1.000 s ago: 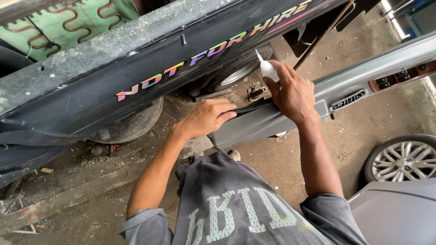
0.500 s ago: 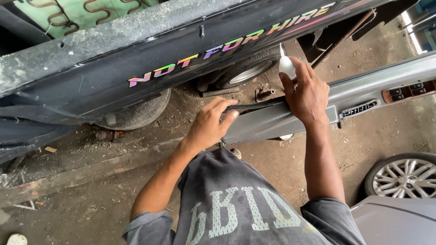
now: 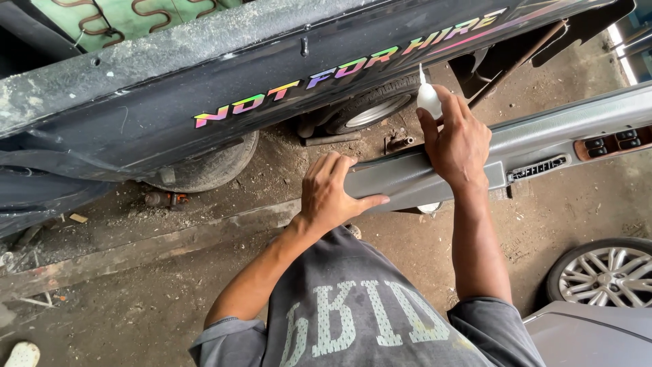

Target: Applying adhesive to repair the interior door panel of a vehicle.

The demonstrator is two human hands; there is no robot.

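Head view, looking down over the person's grey printed shirt (image 3: 360, 319). Nearest, both forearms reach forward from the short sleeves. The left hand (image 3: 333, 194) lies curled over the near end of a long grey door trim panel (image 3: 530, 146), fingers wrapped across its upper edge and thumb stretched along its near face, so the hand grips the panel end. The right hand (image 3: 458, 139) rests against the same upper edge a little farther along and is closed around a small white squeeze bottle (image 3: 429, 98), whose thin nozzle points upward; the bottle stands just above the panel edge. The panel runs from the left hand up toward the right border of the view, carrying a slotted vent and a switch cluster near its far end. Below and around it lies a bare dirt floor (image 3: 170, 292) with open room to the left; a concrete kerb (image 3: 156, 245) crosses it. At lower right, an alloy wheel (image 3: 604, 272) and a grey body edge bound the space. Farthest, a dark vehicle body panel (image 3: 170, 129) with iridescent lettering overhangs, its lower edge well apart from the hands, with worn tyres (image 3: 210, 166) beneath.
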